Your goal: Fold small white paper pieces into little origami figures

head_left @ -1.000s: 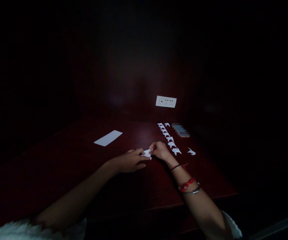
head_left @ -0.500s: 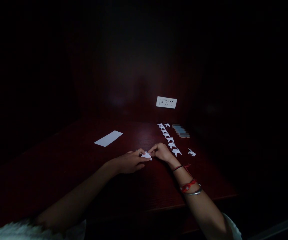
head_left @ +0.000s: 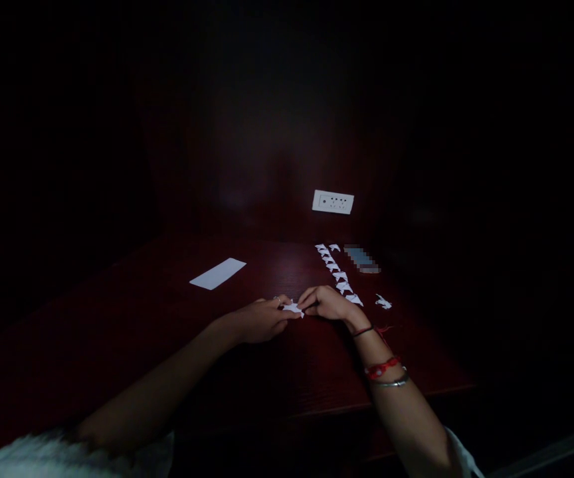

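A small piece of folded white paper [head_left: 293, 308] with pointed corners lies on the dark red table between my hands. My left hand [head_left: 260, 321] closes on it from the left, with fingers along its upper and lower edges; a ring shows on one finger. From the right, my right hand [head_left: 327, 303] pinches at the paper's right edge, its fingertips pressed together. Just beyond that hand, several similar folded white paper pieces [head_left: 337, 275] run in a slanting row. One more folded piece [head_left: 335, 247] sits beside the row's far end.
A flat white paper strip [head_left: 218, 273] lies to the left on the table [head_left: 157, 318]. A phone [head_left: 361, 259] with a blurred screen is at the back right. White paper scraps [head_left: 383, 303] lie near the right edge. A wall socket [head_left: 333, 202] is behind.
My right hand has turned slightly and its wrist has shifted a little to the right, fingers still at the paper. My left hand stays nearly in place. The view has moved slightly.
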A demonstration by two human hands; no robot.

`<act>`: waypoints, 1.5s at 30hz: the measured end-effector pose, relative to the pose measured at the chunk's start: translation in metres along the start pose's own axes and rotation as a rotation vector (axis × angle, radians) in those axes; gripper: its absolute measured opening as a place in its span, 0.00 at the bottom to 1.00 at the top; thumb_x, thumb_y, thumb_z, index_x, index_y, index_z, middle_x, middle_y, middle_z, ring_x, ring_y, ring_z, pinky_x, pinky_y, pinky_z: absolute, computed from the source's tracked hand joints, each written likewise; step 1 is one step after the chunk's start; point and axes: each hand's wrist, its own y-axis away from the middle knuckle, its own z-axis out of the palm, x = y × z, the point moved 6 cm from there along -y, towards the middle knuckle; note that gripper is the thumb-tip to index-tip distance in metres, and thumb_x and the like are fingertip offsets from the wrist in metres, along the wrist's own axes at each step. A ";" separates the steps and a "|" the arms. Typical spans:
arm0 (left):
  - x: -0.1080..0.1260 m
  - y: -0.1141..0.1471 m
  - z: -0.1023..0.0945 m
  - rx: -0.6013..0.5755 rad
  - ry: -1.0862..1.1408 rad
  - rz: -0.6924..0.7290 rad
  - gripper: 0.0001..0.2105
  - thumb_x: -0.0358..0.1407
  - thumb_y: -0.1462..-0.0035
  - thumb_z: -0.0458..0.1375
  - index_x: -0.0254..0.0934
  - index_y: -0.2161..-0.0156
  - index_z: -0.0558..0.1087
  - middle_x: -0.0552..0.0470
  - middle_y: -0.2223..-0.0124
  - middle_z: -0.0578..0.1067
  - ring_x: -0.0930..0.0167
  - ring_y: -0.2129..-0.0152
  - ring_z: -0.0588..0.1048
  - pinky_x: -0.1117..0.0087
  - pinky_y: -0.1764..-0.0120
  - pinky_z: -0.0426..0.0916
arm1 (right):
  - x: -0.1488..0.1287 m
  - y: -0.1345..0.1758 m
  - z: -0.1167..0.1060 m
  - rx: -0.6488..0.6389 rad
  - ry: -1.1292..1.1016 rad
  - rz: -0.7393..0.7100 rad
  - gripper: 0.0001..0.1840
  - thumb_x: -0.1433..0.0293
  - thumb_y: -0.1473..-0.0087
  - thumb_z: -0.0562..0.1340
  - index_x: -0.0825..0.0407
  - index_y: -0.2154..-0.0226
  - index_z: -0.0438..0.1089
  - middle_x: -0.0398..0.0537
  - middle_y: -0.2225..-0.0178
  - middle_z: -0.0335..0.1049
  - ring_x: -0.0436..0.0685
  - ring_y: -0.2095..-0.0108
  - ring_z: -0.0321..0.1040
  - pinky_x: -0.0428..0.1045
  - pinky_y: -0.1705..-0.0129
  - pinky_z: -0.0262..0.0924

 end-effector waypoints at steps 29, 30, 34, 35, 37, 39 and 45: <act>0.003 -0.001 -0.006 -0.067 0.027 -0.118 0.22 0.28 0.52 0.44 0.49 0.52 0.56 0.55 0.49 0.55 0.68 0.58 0.61 0.65 0.58 0.55 | -0.007 -0.001 -0.003 -0.041 0.308 0.073 0.19 0.80 0.60 0.51 0.49 0.65 0.68 0.44 0.64 0.65 0.49 0.62 0.60 0.42 0.61 0.51; 0.003 0.000 -0.005 -0.065 0.031 -0.115 0.22 0.28 0.52 0.44 0.50 0.52 0.56 0.54 0.49 0.55 0.68 0.58 0.61 0.65 0.58 0.55 | -0.007 0.000 -0.003 -0.043 0.301 0.074 0.20 0.80 0.60 0.51 0.49 0.65 0.68 0.44 0.64 0.65 0.49 0.62 0.60 0.42 0.60 0.51; 0.001 0.001 -0.002 -0.042 0.032 -0.103 0.22 0.27 0.52 0.44 0.49 0.52 0.56 0.54 0.50 0.56 0.67 0.57 0.60 0.63 0.56 0.52 | -0.002 0.002 -0.004 -0.020 0.281 0.085 0.20 0.82 0.62 0.50 0.51 0.68 0.69 0.44 0.64 0.65 0.49 0.62 0.60 0.42 0.60 0.51; 0.000 0.001 -0.001 -0.036 0.029 -0.098 0.22 0.28 0.52 0.44 0.49 0.52 0.56 0.54 0.50 0.56 0.67 0.57 0.59 0.62 0.55 0.50 | -0.001 0.003 -0.004 -0.013 0.276 0.087 0.19 0.82 0.62 0.50 0.52 0.68 0.70 0.44 0.65 0.66 0.49 0.62 0.60 0.42 0.60 0.51; 0.000 0.000 -0.001 -0.023 0.024 -0.088 0.21 0.28 0.52 0.44 0.49 0.51 0.56 0.53 0.51 0.57 0.66 0.56 0.58 0.61 0.54 0.48 | 0.001 0.002 -0.004 0.000 0.260 0.079 0.19 0.82 0.62 0.50 0.53 0.69 0.70 0.45 0.66 0.66 0.49 0.63 0.61 0.42 0.61 0.52; -0.001 0.000 -0.001 -0.018 0.027 -0.076 0.21 0.29 0.51 0.44 0.49 0.51 0.56 0.52 0.52 0.57 0.67 0.56 0.58 0.61 0.54 0.49 | 0.000 0.002 -0.006 0.041 0.244 0.059 0.19 0.81 0.61 0.50 0.53 0.67 0.69 0.45 0.66 0.66 0.48 0.64 0.61 0.42 0.61 0.52; 0.000 0.000 0.000 -0.018 0.063 -0.036 0.20 0.30 0.49 0.43 0.50 0.50 0.55 0.52 0.55 0.58 0.69 0.61 0.61 0.67 0.57 0.54 | -0.004 0.000 -0.002 0.035 0.204 -0.020 0.22 0.81 0.59 0.50 0.48 0.61 0.66 0.43 0.64 0.64 0.47 0.64 0.60 0.42 0.61 0.52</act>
